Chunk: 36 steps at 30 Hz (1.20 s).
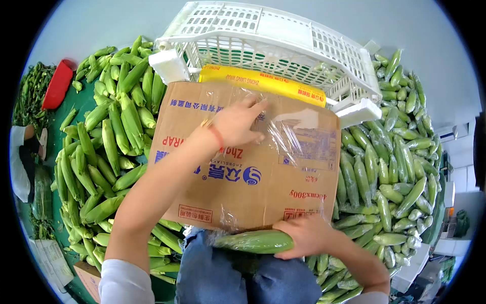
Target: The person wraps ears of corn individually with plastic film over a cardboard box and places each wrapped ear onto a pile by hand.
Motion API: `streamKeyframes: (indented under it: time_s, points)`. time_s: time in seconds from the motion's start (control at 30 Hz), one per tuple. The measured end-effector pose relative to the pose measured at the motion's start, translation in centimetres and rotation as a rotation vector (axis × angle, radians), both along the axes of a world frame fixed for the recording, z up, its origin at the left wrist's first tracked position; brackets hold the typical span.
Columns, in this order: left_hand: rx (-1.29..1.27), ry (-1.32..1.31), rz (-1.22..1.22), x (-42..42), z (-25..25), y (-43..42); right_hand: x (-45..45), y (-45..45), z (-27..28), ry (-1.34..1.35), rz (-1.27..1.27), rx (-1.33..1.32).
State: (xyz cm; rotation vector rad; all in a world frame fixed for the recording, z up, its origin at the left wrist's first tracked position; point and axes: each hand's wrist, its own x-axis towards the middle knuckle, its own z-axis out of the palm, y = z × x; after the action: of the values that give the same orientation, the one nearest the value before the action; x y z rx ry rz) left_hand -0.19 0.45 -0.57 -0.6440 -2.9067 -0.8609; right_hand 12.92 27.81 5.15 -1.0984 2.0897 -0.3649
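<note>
A flattened sheet of printed cardboard lies tilted over my lap, with clear cling film stretched and wrinkled on its surface. My left hand rests on the upper middle of the cardboard, at the film, its fingers apart. At the near edge of the cardboard, my right hand is closed around the right end of a green ear of corn in its husk. The ear lies sideways above my knees, and shiny film shows at its left end. Behind the cardboard lies a yellow cling film roll.
A white plastic crate stands behind the roll, with white foam blocks beside it. Unwrapped corn ears are heaped at left, film-wrapped ears at right. A red container and leafy greens are at far left.
</note>
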Motion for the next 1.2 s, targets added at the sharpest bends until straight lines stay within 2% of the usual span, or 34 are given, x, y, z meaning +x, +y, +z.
streamKeyframes:
  time_s: [0.03,0.07,0.13,0.17,0.2,0.27,0.3,0.37,0.4,0.47,0.5,0.53,0.6,0.63,0.67,0.7,0.73,0.77,0.8,0.83,0.87,0.9,0.97,1.0,1.07,1.1,1.13,1.17,1.2]
  points:
    - [0.180,0.051,0.053,1.4,0.4,0.1,0.8,1.6,-0.2,-0.125,-0.176,-0.037]
    - [0.305,0.242,0.103,3.8,0.7,0.7,1.3,2.8,-0.8,-0.257,-0.364,-0.081]
    - [0.358,0.426,-0.153,8.8,1.3,2.1,1.4,3.4,-2.3,-0.444,-0.740,-0.287]
    - [0.282,0.415,-0.274,11.0,2.5,2.8,1.8,3.6,-2.7,-0.540,-0.927,-0.387]
    - [0.261,0.414,-0.266,11.8,2.6,3.9,1.6,2.9,-2.2,-0.861,-0.974,-0.411]
    - [0.393,0.499,-0.070,10.3,0.8,3.3,-0.2,-0.1,-0.3,-1.496,-0.992,-0.436]
    - [0.910,0.199,-0.016,10.1,1.9,3.4,-0.6,-1.0,-1.1,-1.688,-0.856,-0.479]
    - [1.882,-0.523,0.106,9.8,4.6,4.0,-0.7,-5.0,-3.8,-2.272,-0.472,-0.844]
    - [2.000,-0.538,0.037,9.7,4.5,4.0,-0.1,-6.8,-4.8,-2.538,-0.233,-1.036]
    - [2.237,-0.547,-0.125,8.8,4.0,3.9,1.0,-8.2,-5.1,-2.408,-0.358,-1.086]
    - [2.302,-0.559,0.010,8.6,3.9,3.5,1.0,-8.4,-4.9,-2.334,-0.444,-1.065]
    - [2.196,-0.531,0.274,8.8,3.6,3.0,1.0,-8.7,-4.6,-2.259,-0.524,-1.038]
    - [1.920,-0.483,0.738,8.8,2.3,1.9,0.2,-6.9,-2.9,-1.884,-0.867,-0.838]
    - [1.826,-0.354,0.773,9.0,1.4,1.2,0.0,-5.7,-3.1,-1.741,-0.913,-0.746]
    - [1.735,-0.225,0.811,9.7,0.3,0.5,0.1,-4.6,-3.6,-1.445,-1.050,-0.634]
    - [1.595,-0.110,0.769,10.3,-0.4,0.0,-0.1,-4.1,-3.1,-1.165,-1.058,-0.619]
    - [1.493,-0.124,0.776,11.1,-0.8,-0.2,-0.3,-3.8,-2.4,-0.891,-1.053,-0.595]
    - [1.390,-0.131,0.779,11.7,-1.0,-0.2,-0.5,-3.6,-1.7,-0.735,-1.138,-0.697]
    - [1.286,-0.134,0.779,12.3,-1.2,-0.5,-1.0,-3.1,-1.8,-0.398,-1.049,-0.817]
    - [0.895,-0.037,0.753,12.9,-1.7,-1.5,-1.6,-2.4,-1.8,-0.060,-0.944,-0.917]
    - [0.929,-0.211,0.723,13.7,-1.4,-1.3,-2.1,-1.7,-1.7,0.281,-0.824,-0.996]
    - [0.961,-0.389,0.681,14.7,-0.1,-0.8,-2.1,-1.8,-0.1,0.273,-0.930,-1.057]
    - [1.022,-0.817,0.577,16.7,0.9,-0.1,-3.9,-1.9,0.3,0.052,-0.810,-1.368]
    - [1.033,-1.062,0.517,17.7,0.6,-0.4,-3.8,-2.3,0.6,-0.231,-0.751,-1.533]
    - [0.856,-1.301,0.283,18.9,1.0,-0.5,-3.7,-3.0,0.9,-0.787,-0.655,-1.727]
    - [0.884,-1.277,0.159,20.1,0.7,-0.2,-3.5,-3.3,1.0,-1.054,-0.628,-1.761]
    - [0.913,-1.246,0.044,20.2,1.3,0.6,-3.6,-2.9,1.0,-1.097,-0.635,-1.727]
    - [0.941,-1.266,0.053,19.7,2.7,1.0,-4.0,-2.6,1.0,-1.078,-0.703,-1.747]
    - [0.855,-1.028,-0.063,19.3,2.5,1.1,-4.3,-2.4,0.9,-1.056,-0.770,-1.766]
